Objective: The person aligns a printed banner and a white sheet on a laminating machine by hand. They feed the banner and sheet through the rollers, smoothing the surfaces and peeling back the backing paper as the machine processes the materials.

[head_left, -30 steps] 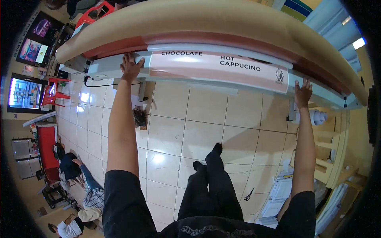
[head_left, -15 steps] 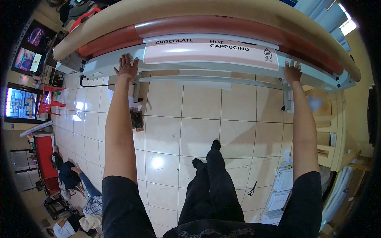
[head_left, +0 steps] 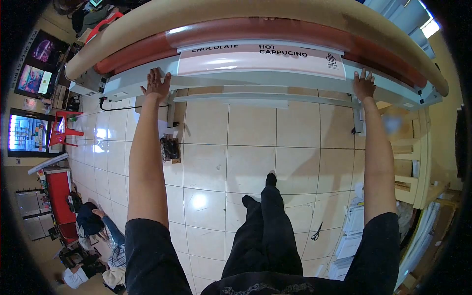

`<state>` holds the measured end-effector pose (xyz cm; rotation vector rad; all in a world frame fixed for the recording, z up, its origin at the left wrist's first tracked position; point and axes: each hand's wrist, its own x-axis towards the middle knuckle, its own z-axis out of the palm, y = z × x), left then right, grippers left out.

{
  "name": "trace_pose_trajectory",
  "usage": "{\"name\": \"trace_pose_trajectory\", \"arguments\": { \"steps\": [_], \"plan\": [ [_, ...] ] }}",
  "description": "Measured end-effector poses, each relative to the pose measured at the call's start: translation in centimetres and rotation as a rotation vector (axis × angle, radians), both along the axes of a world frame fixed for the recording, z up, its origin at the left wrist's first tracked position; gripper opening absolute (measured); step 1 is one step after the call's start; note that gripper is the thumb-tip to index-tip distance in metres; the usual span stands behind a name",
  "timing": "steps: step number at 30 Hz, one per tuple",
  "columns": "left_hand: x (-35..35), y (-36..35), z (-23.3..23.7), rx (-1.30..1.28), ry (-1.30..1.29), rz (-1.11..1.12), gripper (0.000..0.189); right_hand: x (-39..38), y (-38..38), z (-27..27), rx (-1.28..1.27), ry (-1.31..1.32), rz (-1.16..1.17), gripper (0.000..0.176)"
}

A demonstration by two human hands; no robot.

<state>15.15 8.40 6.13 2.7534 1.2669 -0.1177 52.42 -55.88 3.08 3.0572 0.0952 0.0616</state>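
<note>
A wide roll laminator stretches across the top of the head view, with a pale grey front bed, a reddish roller and a thick tan roll behind it. On the bed lies a pink and white printed sheet reading "CHOCOLATE" and "HOT CAPPUCINO", its far edge hidden at the roller. My left hand rests on the bed, fingers spread, just left of the sheet. Past the sheet's right end, my right hand lies on the bed with its fingers apart. Neither hand holds anything.
Scissors lie on the tiled floor near stacked papers. A wooden rack stands at the right. A black cable hangs from the machine's left end. People sit on the floor at lower left, near a red chair.
The sheet has slid slightly farther toward the roller, so the top of "CHOCOLATE" is now cut off. Both hands stay in place; the view and my feet have shifted a little.
</note>
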Motion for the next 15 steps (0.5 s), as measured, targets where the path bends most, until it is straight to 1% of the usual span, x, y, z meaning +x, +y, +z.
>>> {"name": "trace_pose_trajectory", "arguments": {
  "steps": [8,15],
  "plan": [
    [-0.1,-0.3,0.7,-0.003,0.030,0.004,0.084,0.5,-0.5,-0.7,0.014,-0.019,0.012,0.072],
    [-0.1,-0.1,0.3,-0.004,0.002,-0.013,0.086,0.7,-0.9,-1.2,0.017,-0.042,0.038,0.075]
  ]
}}
